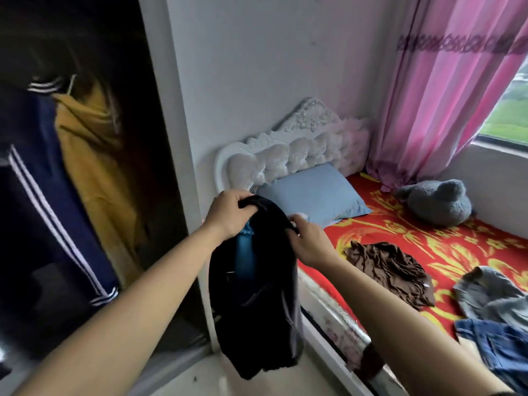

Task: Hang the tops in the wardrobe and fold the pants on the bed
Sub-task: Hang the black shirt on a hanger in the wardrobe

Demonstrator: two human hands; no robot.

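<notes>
Black top [251, 295] hangs in mid-air between the open wardrobe [177, 155] and the bed [371, 221]. The left hand [225, 212] grips its upper edge and the right hand [311, 241] pinches the other shoulder; something blue shows inside the neck. Blue jeans [497, 347] lie at the bed's near right edge, a grey garment [485, 292] just behind, and a brown garment [391, 267] near its left edge. Farther back sit a blue pillow [314, 192] and a grey plush toy [437, 201]. Inside the wardrobe hang a navy striped jacket [37, 195] and a mustard garment [91, 155].
</notes>
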